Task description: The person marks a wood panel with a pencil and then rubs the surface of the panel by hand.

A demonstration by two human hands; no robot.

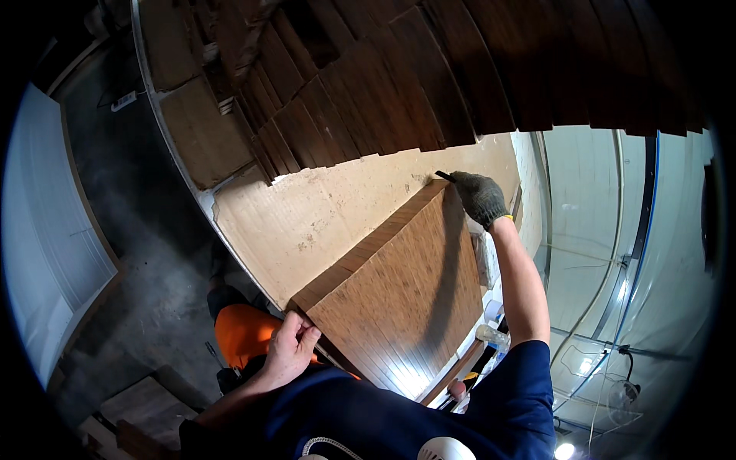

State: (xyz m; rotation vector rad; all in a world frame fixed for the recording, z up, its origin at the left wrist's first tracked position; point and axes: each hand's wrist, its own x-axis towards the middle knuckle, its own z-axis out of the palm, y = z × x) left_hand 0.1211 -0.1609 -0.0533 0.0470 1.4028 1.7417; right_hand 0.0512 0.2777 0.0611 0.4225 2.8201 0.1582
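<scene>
A block of stacked brown wood-grain planks (pixel 399 284) lies on a light board-covered bench, with layered edges along its left side. My right hand (pixel 479 199), in a dark grey knit glove, is closed at the block's far corner. A short, thin black stick (pixel 445 176) juts from its fingers; its kind cannot be made out. My bare left hand (pixel 292 345) is at the near left corner of the block, with fingers curled and thumb close to them. Whatever is between those fingers is hidden.
Rows of dark brown planks (pixel 383 84) are piled along the far side of the bench (pixel 307 222). A clear roll of tape (pixel 492 335) and small tools lie right of the block. Pale sheeting (pixel 583 230) hangs on the right. Grey floor (pixel 153 268) shows at left.
</scene>
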